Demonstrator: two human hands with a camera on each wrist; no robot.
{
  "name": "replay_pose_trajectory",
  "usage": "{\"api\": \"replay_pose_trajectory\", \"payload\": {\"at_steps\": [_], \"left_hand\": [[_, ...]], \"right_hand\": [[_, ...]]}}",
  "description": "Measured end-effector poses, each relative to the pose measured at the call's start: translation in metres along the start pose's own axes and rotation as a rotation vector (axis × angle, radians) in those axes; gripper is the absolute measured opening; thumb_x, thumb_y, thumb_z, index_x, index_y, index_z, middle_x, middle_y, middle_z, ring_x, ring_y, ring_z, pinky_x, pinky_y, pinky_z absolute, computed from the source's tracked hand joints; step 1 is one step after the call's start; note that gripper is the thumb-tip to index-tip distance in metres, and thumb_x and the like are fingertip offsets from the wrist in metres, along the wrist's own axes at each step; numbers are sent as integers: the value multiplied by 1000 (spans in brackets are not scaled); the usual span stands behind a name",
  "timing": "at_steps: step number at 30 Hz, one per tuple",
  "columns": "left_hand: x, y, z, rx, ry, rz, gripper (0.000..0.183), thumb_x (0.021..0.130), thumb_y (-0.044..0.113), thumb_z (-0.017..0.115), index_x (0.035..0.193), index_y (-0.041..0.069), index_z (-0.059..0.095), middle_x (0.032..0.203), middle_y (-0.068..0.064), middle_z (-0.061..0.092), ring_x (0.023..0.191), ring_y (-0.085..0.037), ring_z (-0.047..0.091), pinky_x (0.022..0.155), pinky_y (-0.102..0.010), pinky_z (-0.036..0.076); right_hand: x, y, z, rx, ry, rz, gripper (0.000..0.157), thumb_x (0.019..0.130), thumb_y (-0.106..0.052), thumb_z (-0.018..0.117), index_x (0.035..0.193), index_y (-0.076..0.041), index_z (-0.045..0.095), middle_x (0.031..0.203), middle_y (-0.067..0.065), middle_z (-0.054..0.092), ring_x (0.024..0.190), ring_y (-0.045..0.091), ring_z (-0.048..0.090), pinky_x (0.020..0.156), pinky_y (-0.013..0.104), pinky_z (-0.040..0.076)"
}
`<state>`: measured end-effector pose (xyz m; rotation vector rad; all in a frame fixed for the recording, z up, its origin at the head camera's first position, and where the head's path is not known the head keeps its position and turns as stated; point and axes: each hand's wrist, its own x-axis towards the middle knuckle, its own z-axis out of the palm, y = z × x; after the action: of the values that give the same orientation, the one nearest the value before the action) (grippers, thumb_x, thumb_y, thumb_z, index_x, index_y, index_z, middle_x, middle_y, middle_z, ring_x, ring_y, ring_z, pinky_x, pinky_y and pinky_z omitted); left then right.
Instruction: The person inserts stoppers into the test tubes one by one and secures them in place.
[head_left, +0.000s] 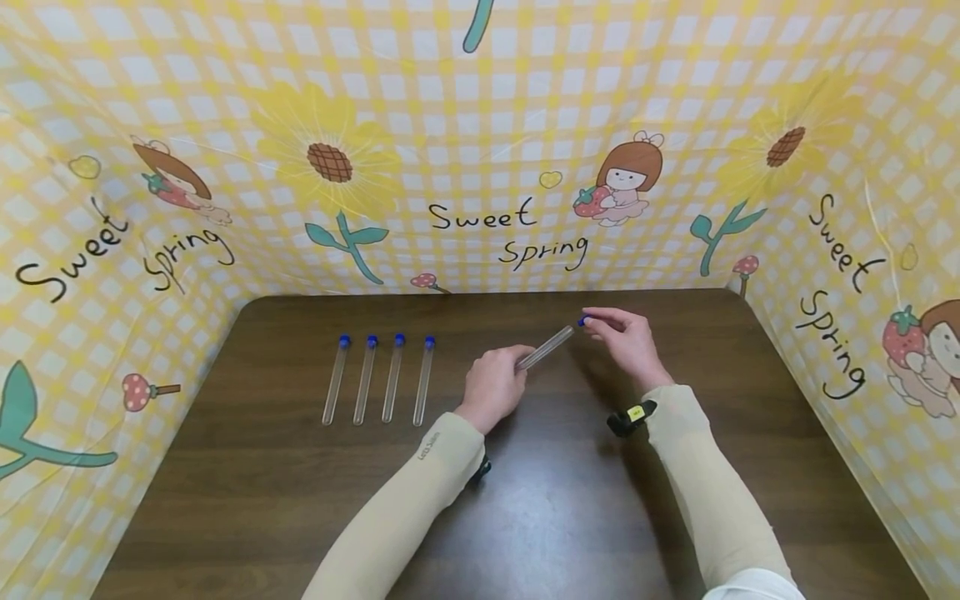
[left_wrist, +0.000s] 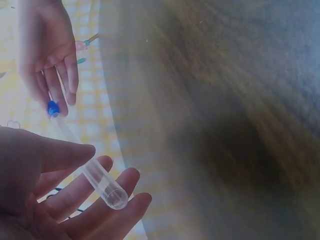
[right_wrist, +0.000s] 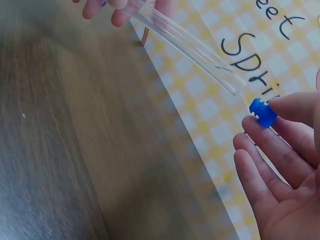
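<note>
My left hand (head_left: 495, 385) holds a clear test tube (head_left: 546, 348) between thumb and fingers, tilted up toward the right above the table. In the left wrist view the tube's rounded bottom (left_wrist: 116, 198) pokes out past the fingers. A blue cap (right_wrist: 263, 112) is pinched between the thumb and index finger of my right hand (head_left: 628, 342). The right wrist view shows a small gap between the cap and the tube's open mouth (right_wrist: 235, 90). Left of my left hand, several capped test tubes lie side by side, the nearest tube (head_left: 424, 383) with its blue cap toward the back.
The dark wooden table (head_left: 555, 517) is walled on three sides by a yellow checked cloth (head_left: 480, 125) with printed flowers and lettering. A black wrist camera (head_left: 630, 418) sits at the right cuff.
</note>
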<state>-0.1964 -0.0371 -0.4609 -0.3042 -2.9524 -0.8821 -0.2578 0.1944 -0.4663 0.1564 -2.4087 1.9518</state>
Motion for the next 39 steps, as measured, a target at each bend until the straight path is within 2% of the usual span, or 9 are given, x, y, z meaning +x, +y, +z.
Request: {"api": "replay_pose_trajectory", "payload": {"at_steps": [4,11,18,22,25,30,33,39], "left_hand": [[-2,-4,-5,2,18,18,33,96,10,70,128,18,72,106,-4,75,80,-20,69,60,-38,55],[-5,-10,-10,-1,16,24,34,96,10,70,128,20,72,104,-3,75,76,-19,66,58,-37,53],[-7,-14,-14,-25,19,27,34,96,10,69,129,20,72,102,-3,75,69,-18,62,53,-34,49],[-10,-18,-15,-52,19,25,34,96,8,70,129,19,72,100,-5,74,66,-18,60,50,-32,47],[-11,-20,-15,-59,22,21,32,95,9,71,127,15,73,102,-6,75,71,-18,64,54,-32,50],[-12,-22,-15,-72,27,13,28,95,9,73,123,11,74,102,-7,75,76,-19,67,65,-35,54],[-13,-24,-17,-85,32,14,27,95,9,73,122,11,74,102,-7,75,76,-18,66,66,-36,55],[-13,-28,-21,-93,37,16,26,95,9,72,122,10,74,100,-6,75,72,-16,64,65,-35,53]], "right_hand": [[-1,-4,8,13,-28,6,33,100,-15,68,126,5,68,113,22,72,91,12,72,92,43,53],[-5,-8,18,39,-57,4,31,101,-14,67,125,5,69,114,22,71,106,37,68,93,43,52],[-7,-9,25,49,-53,-3,29,101,-13,66,125,3,69,114,21,71,106,36,68,94,47,51],[-10,-9,32,50,-42,-5,31,101,-13,66,129,2,68,116,20,71,107,38,67,93,41,53],[-11,-9,39,45,-31,-12,33,102,-12,64,132,1,66,116,21,70,107,39,67,92,37,53],[-13,-9,51,47,21,-32,32,103,-11,62,133,-1,66,113,22,71,107,45,65,93,39,52],[-15,-10,62,71,63,-39,34,101,-13,66,133,-3,67,114,20,71,105,42,67,91,39,53],[-17,-11,79,73,97,-38,45,95,-18,76,137,-10,65,124,14,69,103,24,68,87,30,55]]}}
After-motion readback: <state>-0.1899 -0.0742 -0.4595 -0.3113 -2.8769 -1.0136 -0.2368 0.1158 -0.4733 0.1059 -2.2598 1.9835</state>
